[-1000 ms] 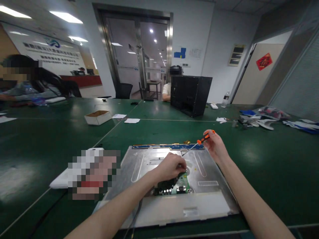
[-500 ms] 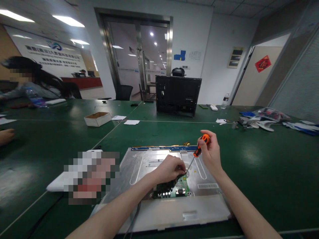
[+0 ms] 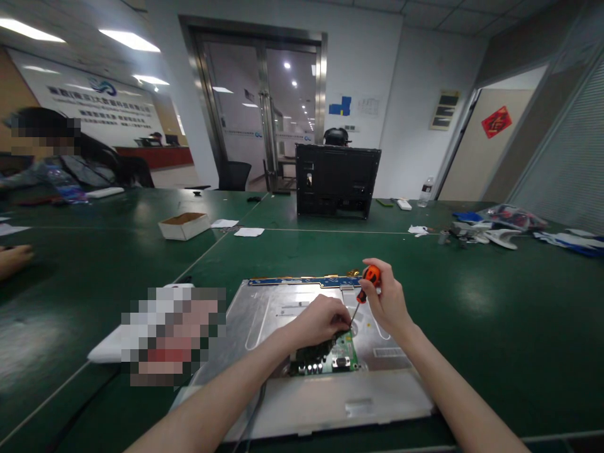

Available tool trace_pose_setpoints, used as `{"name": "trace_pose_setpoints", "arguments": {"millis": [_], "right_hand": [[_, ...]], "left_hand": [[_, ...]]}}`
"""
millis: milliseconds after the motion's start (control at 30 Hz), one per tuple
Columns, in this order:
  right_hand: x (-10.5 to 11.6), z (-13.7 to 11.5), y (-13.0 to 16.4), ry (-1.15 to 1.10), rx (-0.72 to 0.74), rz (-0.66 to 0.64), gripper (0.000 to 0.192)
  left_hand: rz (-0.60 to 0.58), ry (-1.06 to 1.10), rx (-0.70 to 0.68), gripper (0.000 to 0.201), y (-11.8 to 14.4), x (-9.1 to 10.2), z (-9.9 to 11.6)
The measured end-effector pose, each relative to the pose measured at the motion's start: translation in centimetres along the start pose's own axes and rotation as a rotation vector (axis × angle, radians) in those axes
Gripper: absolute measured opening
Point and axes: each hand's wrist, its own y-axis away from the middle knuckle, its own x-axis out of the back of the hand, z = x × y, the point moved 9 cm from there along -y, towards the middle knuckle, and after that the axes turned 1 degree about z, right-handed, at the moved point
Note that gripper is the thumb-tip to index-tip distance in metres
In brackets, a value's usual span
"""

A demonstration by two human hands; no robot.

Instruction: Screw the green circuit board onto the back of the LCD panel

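An opened flat display panel [image 3: 396,390] lies metal side up before me, with a green circuit board [image 3: 348,347] at its middle and a blue board strip [image 3: 292,282] along its far edge. My right hand [image 3: 389,299] is closed around the orange and black handle of a screwdriver [image 3: 372,277]. Its shaft slants down to the board's far corner, by the fingertips of my left hand [image 3: 325,318]. Those fingers are pinched together over the board, and what they hold, if anything, is hidden. Dark wires run from under my left forearm to the near edge.
Left of the panel lies a white object [image 3: 106,349], partly blurred out. Farther off are a small open box [image 3: 185,225], a black monitor back housing [image 3: 337,179], a bottle [image 3: 426,190] and loose parts [image 3: 491,233]. Another person's hand [image 3: 14,259] rests at far left.
My right hand and the screwdriver have moved a little left and down, and the screwdriver stands more upright. My left hand has barely moved.
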Motion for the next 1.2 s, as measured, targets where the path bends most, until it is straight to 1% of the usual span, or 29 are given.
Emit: {"name": "trace_pose_setpoints", "arguments": {"millis": [133, 400, 500, 667, 833, 967, 1200], "right_hand": [[-0.1, -0.1, 0.1, 0.006, 0.011, -0.006, 0.026], [-0.7, 0.3, 0.4, 0.005, -0.002, -0.056, 0.028], [-0.9, 0.2, 0.4, -0.017, -0.014, -0.103, 0.03], [-1.2, -0.6, 0.4, -0.056, 0.005, -0.177, 0.038], [-1.0, -0.6, 0.3, -0.01, 0.015, -0.137, 0.038], [-1.0, -0.2, 0.3, -0.017, 0.01, -0.11, 0.038], [-1.1, -0.1, 0.4, -0.011, 0.021, -0.101, 0.04]], "left_hand": [[0.002, -0.014, -0.005, 0.014, 0.0, 0.0, 0.0], [-0.003, -0.027, -0.009, 0.013, 0.0, 0.0, -0.1], [-0.005, -0.025, -0.008, 0.014, 0.0, 0.0, -0.2], [-0.014, -0.025, -0.014, 0.018, -0.1, 0.0, -0.2], [-0.008, -0.019, -0.02, 0.021, 0.0, 0.0, -0.2], [0.001, -0.019, -0.021, 0.021, 0.1, 0.1, -0.3], [0.017, -0.043, -0.008, 0.019, 0.0, 0.3, -0.3]]}}
